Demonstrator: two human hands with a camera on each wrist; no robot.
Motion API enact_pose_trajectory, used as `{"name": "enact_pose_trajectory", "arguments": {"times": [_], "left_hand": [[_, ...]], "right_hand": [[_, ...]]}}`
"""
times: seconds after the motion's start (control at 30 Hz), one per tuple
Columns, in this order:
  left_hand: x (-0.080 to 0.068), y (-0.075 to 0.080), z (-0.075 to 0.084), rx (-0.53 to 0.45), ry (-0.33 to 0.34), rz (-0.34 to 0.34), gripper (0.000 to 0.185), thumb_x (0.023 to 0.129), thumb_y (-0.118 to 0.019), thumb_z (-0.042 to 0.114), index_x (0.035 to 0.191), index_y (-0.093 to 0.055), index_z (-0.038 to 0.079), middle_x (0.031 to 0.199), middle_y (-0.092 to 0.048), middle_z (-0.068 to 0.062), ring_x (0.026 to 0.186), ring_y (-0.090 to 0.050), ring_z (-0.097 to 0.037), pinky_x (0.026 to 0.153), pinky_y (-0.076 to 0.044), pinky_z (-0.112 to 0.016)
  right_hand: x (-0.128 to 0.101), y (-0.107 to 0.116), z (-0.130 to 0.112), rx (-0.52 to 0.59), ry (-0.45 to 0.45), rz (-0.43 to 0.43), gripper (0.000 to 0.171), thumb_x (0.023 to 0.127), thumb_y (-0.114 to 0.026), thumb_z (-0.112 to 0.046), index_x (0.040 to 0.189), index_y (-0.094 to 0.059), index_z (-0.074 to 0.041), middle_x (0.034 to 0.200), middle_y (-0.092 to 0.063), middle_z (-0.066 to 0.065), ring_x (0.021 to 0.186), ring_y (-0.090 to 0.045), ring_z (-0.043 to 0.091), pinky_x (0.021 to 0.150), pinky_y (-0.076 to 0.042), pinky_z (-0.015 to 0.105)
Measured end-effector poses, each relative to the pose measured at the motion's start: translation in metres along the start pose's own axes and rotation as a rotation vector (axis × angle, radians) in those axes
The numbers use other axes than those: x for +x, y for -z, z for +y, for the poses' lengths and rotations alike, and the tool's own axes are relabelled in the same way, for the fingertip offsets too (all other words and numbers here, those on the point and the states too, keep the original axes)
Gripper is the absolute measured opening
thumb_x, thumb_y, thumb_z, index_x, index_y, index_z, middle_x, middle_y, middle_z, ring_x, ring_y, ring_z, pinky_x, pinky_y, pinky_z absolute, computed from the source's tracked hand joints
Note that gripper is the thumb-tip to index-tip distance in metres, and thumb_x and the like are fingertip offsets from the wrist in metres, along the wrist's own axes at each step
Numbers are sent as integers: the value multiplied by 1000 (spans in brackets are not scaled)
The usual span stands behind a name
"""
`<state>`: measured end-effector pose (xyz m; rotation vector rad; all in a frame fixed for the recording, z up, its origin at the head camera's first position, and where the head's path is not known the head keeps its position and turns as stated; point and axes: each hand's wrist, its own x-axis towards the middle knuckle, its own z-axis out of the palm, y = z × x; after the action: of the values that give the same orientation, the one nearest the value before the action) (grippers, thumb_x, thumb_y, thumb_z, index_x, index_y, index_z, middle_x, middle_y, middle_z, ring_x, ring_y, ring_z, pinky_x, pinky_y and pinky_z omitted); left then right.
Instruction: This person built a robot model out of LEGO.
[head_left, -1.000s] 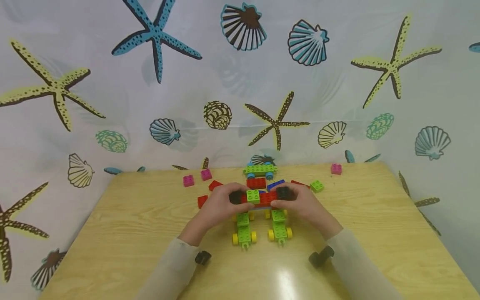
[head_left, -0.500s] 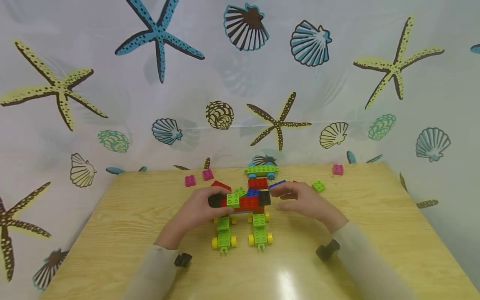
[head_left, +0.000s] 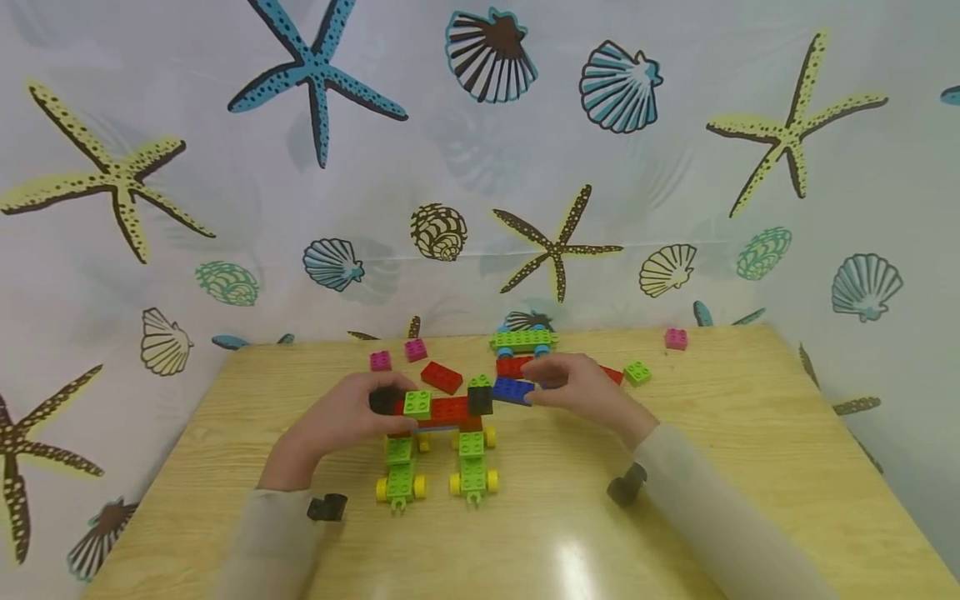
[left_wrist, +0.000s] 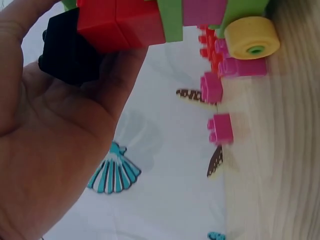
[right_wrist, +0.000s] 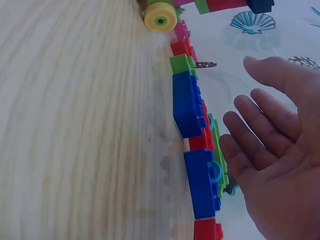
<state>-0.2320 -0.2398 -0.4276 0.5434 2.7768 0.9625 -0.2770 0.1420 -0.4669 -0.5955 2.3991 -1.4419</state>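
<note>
My left hand (head_left: 337,425) grips the left end of a toy brick vehicle (head_left: 452,409). The vehicle has a red brick body, a black block at each end, a lime brick on top and lime wheeled pieces with yellow wheels below. Seen from the left wrist, thumb and fingers lie around the red bricks (left_wrist: 120,25) and a black block (left_wrist: 72,47). My right hand (head_left: 588,396) hovers with loosely bent fingers near a blue brick (head_left: 512,390). The right wrist view shows nothing in the right hand (right_wrist: 280,145); the blue bricks (right_wrist: 185,105) stand beyond it.
A lime wheeled base (head_left: 523,339) with blue wheels stands at the back of the wooden table (head_left: 750,467). Loose red bricks (head_left: 441,377), pink bricks (head_left: 380,361) and a lime brick (head_left: 637,372) lie around. A patterned curtain (head_left: 450,150) hangs behind.
My left hand has shifted the brick vehicle to the left. My right hand has let go of the vehicle's right end, moved off it, and is now by the blue brick.
</note>
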Motion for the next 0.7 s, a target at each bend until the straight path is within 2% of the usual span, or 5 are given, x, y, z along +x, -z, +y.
{"name": "enact_pose_trajectory", "arguments": {"times": [0.23, 0.5, 0.6, 0.7], "left_hand": [[-10, 18, -21, -15, 30, 11, 50, 97, -88, 36, 140, -74, 15, 148, -71, -15, 132, -60, -38, 117, -56, -64], [-16, 28, -38, -47, 56, 25, 44, 98, -87, 35, 135, -75, 16, 142, -72, -13, 126, -61, -33, 108, -57, -48], [-17, 30, -40, -59, 53, 17, 45, 99, -86, 34, 138, -74, 16, 146, -71, -15, 127, -61, -34, 109, -57, -49], [-18, 32, -41, -60, 49, 16, 44, 99, -86, 33, 138, -74, 16, 146, -71, -15, 127, -61, -34, 111, -57, -50]], "right_hand": [[24, -17, -5, -19, 17, 15, 46, 105, -81, -24, 148, -71, -10, 149, -74, 8, 141, -68, 34, 119, -58, 51], [45, -39, -14, -15, 27, 43, 44, 106, -79, -20, 149, -71, -16, 154, -71, 9, 141, -69, 31, 119, -59, 50], [48, -44, -16, -28, 31, 37, 44, 106, -79, -20, 150, -71, -15, 154, -71, 11, 139, -68, 33, 118, -58, 53], [53, -49, -16, -63, 51, 20, 45, 106, -79, -17, 150, -70, -11, 153, -71, 11, 134, -68, 34, 114, -59, 52]]}}
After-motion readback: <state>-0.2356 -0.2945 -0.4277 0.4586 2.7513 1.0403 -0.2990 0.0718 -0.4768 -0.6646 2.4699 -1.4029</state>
